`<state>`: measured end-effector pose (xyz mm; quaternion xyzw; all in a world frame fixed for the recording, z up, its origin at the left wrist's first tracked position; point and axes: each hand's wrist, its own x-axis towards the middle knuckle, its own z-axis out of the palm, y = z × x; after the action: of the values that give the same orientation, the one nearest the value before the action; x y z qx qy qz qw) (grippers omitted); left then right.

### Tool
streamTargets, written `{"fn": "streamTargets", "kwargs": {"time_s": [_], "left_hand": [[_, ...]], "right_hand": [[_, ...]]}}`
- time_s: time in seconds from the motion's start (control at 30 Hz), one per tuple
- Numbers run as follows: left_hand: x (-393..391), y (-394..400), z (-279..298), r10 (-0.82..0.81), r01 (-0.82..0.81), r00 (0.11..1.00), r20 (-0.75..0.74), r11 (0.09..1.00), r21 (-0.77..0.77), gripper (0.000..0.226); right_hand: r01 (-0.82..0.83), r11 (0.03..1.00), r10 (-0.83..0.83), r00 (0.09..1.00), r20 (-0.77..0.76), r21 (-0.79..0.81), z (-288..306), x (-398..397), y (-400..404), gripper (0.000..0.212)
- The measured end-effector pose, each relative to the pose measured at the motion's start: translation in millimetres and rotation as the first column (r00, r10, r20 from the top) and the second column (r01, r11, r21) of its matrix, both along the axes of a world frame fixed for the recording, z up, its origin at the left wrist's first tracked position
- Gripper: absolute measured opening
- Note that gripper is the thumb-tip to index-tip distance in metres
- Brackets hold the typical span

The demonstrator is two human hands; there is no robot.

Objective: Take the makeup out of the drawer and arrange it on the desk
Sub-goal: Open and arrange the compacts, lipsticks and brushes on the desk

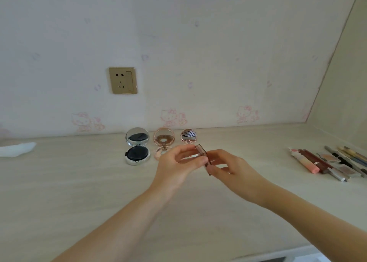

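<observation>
I hold a small flat case (203, 158) of smoky brown translucent plastic, square-edged and thin, tilted edge-on above the middle of the desk (79, 192). My left hand (178, 162) pinches its upper end between thumb and fingertips; my right hand (228, 166) grips the lower end with curled fingers. My fingers hide most of its face, so I cannot tell what is inside.

At 12 o'clock from the case, against the wall, three round compacts stand open in a row: a silver compact (137, 145) with a dark puff and mirrored lid, a rose-gold compact (163, 140) whose base is half hidden behind my left hand, and a small pink compact (188, 136), its base hidden too.

At 3 o'clock lies a row of slim tubes and pencils (327, 162), glossy and side by side, cut off by the frame edge. At 9 o'clock a pale blurred object (16, 148) is too vague to name. A brass-coloured socket (123, 80) sits at 11 o'clock on the cartoon-printed wallpaper. The desk has a pale wood grain.
</observation>
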<state>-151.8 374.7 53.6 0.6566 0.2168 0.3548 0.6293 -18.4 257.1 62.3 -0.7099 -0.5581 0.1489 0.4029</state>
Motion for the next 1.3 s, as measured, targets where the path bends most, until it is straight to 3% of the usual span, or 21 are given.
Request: {"fn": "streamTargets", "kwargs": {"time_s": [0.4, 0.73, 1.07, 1.17, 1.3], "left_hand": [[-90, 46, -12, 0.098, -0.099, 0.995, 0.021, 0.995, 0.020, 0.033], [-116, 60, -29, 0.116, -0.124, 0.991, 0.070, 0.985, 0.117, 0.038], [-117, 56, -33, 0.040, -0.047, 0.998, 0.048, 0.987, 0.155, 0.041], [-122, 59, -32, 0.010, -0.016, 0.999, 0.049, 0.993, 0.115, 0.044], [-122, 59, -31, 0.002, 0.006, 0.993, 0.120, 0.998, -0.066, 0.051]], "right_hand": [[-0.196, 0.979, 0.202, 0.972, -0.124, 0.062, -4, -75, 65, 0.029], [-0.144, 0.955, 0.205, 0.953, -0.225, 0.260, -37, -97, 91, 0.029], [-0.145, 0.957, 0.215, 0.935, -0.283, 0.250, -43, -89, 85, 0.031], [-0.171, 0.953, 0.243, 0.925, -0.292, 0.252, -43, -87, 85, 0.029], [-0.146, 0.944, 0.253, 0.895, -0.368, 0.295, -41, -84, 84, 0.024]]}}
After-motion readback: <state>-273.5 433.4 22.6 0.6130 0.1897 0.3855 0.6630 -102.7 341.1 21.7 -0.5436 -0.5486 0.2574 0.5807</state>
